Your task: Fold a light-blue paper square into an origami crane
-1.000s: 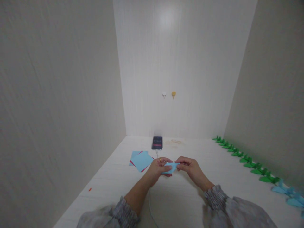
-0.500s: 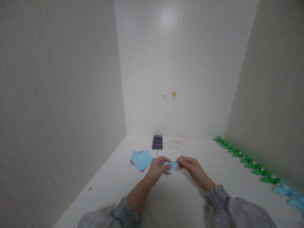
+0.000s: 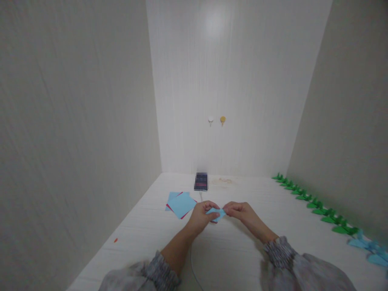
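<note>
Both of my hands pinch a small folded piece of light blue paper (image 3: 217,214) just above the white table (image 3: 230,250). My left hand (image 3: 202,216) grips its left side with fingers curled, a ring on one finger. My right hand (image 3: 241,213) pinches the right end. The paper is mostly hidden between the fingers. A stack of flat blue and red paper sheets (image 3: 181,204) lies on the table just left of my left hand.
A dark phone (image 3: 201,181) stands near the back wall with a cable running toward me. A row of green folded paper figures (image 3: 312,204) lines the right wall, followed by blue ones (image 3: 368,248). Two small hooks (image 3: 216,120) hang on the back wall. A tiny red scrap (image 3: 115,240) lies at left.
My hands have drawn slightly closer together, and less of the blue paper shows between them. Everything else stays where it was.
</note>
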Action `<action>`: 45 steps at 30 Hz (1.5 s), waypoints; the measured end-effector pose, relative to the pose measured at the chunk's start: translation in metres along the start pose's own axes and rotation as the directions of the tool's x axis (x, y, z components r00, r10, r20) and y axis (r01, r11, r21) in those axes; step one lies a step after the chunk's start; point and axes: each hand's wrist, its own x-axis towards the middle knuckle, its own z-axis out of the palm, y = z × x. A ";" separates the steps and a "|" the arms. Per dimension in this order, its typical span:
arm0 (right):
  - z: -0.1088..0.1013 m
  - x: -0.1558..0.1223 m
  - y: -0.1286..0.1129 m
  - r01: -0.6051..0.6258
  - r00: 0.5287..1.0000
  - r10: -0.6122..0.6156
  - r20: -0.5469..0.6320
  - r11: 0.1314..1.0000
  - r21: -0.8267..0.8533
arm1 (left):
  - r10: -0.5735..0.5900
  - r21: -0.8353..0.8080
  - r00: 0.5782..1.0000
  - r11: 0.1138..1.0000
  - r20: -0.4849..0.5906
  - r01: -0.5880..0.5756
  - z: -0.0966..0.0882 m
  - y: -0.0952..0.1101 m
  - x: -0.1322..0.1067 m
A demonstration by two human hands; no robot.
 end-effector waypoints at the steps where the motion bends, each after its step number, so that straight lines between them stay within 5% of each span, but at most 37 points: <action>1: 0.000 0.000 0.001 0.004 1.000 -0.004 0.001 1.000 -0.004 | 0.001 0.004 1.000 1.000 0.003 -0.001 0.000 -0.001 0.000; 22: 0.010 0.000 0.005 -0.057 0.997 0.066 -0.041 0.982 0.182 | 0.032 -0.048 0.997 0.998 0.076 -0.029 0.005 0.008 -0.003; 32: 0.019 0.001 0.016 -0.130 0.991 0.131 -0.005 0.985 0.115 | -0.028 0.013 0.985 1.000 0.171 0.026 0.006 -0.002 -0.001; 45: 0.023 0.002 0.018 -0.076 0.996 0.082 -0.040 0.988 0.135 | -0.026 -0.053 0.988 0.998 0.152 0.034 0.008 0.002 0.000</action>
